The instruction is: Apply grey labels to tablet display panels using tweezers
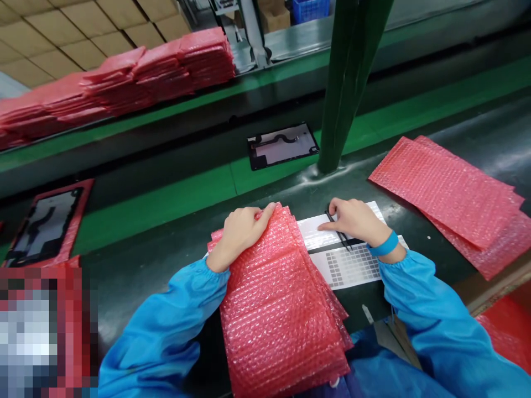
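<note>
My left hand (244, 229) is closed on the top edge of a stack of red bubble-wrap bags (282, 298), its thumb lying along the upper bag. The stack leans toward me over the near edge of the bench. My right hand (354, 221) holds a pair of black tweezers (339, 229), whose tips point down toward the sheets below. Under that hand lie a white label sheet (319, 232) and a second sheet with rows of small grey stickers (352, 265). The fingers of my right hand are partly hidden.
A screen panel (282, 146) lies on the green conveyor (211, 190); another panel (45, 224) rests on a red bag at left. More red bags (448, 193) lie at right. A green post (348, 83) rises behind the sheets. Piled red bags (124, 83) line the far shelf.
</note>
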### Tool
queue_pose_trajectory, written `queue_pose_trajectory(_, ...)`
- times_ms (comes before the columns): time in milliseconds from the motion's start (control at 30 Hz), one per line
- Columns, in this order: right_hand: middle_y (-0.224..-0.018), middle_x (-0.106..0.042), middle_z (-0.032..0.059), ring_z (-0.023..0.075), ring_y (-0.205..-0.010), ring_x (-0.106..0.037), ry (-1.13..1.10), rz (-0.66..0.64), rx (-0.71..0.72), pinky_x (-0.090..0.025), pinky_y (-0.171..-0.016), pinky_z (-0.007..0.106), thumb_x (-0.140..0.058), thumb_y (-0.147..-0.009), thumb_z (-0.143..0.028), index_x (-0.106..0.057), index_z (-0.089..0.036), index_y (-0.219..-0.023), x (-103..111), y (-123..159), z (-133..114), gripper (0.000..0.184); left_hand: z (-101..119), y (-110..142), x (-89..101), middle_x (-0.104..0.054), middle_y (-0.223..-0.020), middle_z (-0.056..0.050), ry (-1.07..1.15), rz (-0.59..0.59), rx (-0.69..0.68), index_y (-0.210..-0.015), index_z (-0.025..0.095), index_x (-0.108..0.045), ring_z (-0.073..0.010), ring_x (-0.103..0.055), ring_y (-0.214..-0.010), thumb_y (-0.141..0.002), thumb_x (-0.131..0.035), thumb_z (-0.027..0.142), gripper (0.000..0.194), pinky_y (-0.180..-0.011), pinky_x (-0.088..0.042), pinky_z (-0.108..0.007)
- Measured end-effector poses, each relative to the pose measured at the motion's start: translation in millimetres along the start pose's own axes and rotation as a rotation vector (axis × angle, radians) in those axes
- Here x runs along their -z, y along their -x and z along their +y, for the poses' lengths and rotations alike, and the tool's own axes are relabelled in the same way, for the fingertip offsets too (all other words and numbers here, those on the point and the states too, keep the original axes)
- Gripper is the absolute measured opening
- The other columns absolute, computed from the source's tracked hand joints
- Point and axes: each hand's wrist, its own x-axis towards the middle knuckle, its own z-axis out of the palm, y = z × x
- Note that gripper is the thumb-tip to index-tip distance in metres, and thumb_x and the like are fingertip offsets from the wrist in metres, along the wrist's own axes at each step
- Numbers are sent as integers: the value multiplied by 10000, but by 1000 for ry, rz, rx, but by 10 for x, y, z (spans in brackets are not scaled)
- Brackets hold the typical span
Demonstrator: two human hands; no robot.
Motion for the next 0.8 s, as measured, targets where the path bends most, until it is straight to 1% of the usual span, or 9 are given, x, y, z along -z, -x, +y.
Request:
queue_pose_trajectory(133,-790,-729,38,234,-765,-684,-113,2,72,-310,-623,308,-758,-904,-561,-653,-227,-940,-101,4,-243,352,7,16,55,-619,-665,-88,63,-62,-8,-604,235,-487,-266,-613,-702,-1017,-246,713,676,-673,-329,-362)
queue_pose_trajectory(200,-744,-705,15,201,-709,-658,-233,1,112,-330,-615,299,-729,-934,-465,-638,-229,-871,-33,29,-333,261,4,9,66,-653,-712,-85,93,-95,-13,-640,232,-525,-262,-625,-722,-1011,-243,722,676,-676,-345,-354)
queue_pose_trajectory(267,-684,-657,-7,176,-651,-618,-372,53,121,-353,-605,289,-724,-911,-402,-587,-233,-774,116,72,-327,257,1,11,79,-660,-713,-86,111,-132,-1,-641,231,-535,-264,-629,-720,-989,-256,772,701,-664,-348,-350)
queue_pose_trajectory(400,-617,-585,-24,153,-599,-557,-631,213,59,-386,-588,281,-677,-857,-384,-451,-252,-688,408,169,-2,312,10,56,155,-651,-650,-93,132,-229,56,-564,228,-506,-268,-631,-648,-901,-324,907,780,-625,-358,-344)
queue_pose_trajectory(500,-626,-604,-26,155,-572,-573,-754,140,-1,-415,-581,281,-647,-831,-373,-462,-253,-755,413,187,290,233,22,83,258,-706,-717,-114,126,-292,100,-598,214,-583,-286,-672,-673,-825,-427,951,787,-620,-393,-342)
queue_pose_trajectory(567,-655,-613,-31,163,-580,-581,-688,78,-5,-418,-590,287,-681,-806,-368,-534,-240,-843,333,171,373,199,15,89,332,-740,-781,-123,98,-349,128,-634,203,-632,-292,-694,-705,-776,-493,967,789,-617,-414,-340)
queue_pose_trajectory(633,-703,-629,-27,180,-641,-600,-540,44,24,-425,-627,295,-760,-770,-386,-600,-231,-914,253,150,347,265,-11,94,403,-759,-816,-119,90,-431,137,-648,197,-652,-290,-706,-722,-737,-548,973,787,-595,-421,-332)
queue_pose_trajectory(733,-714,-640,-23,206,-695,-623,-342,18,19,-431,-663,304,-873,-697,-387,-632,-240,-890,219,140,219,342,-68,121,499,-781,-849,-91,200,-564,118,-721,195,-714,-287,-726,-770,-727,-627,928,738,-586,-442,-308)
queue_pose_trajectory(800,-684,-625,-29,213,-678,-619,-260,51,-47,-424,-653,307,-895,-685,-358,-625,-250,-858,248,152,181,338,-97,153,553,-788,-850,-83,261,-619,135,-762,194,-745,-290,-734,-790,-722,-661,894,707,-596,-461,-301)
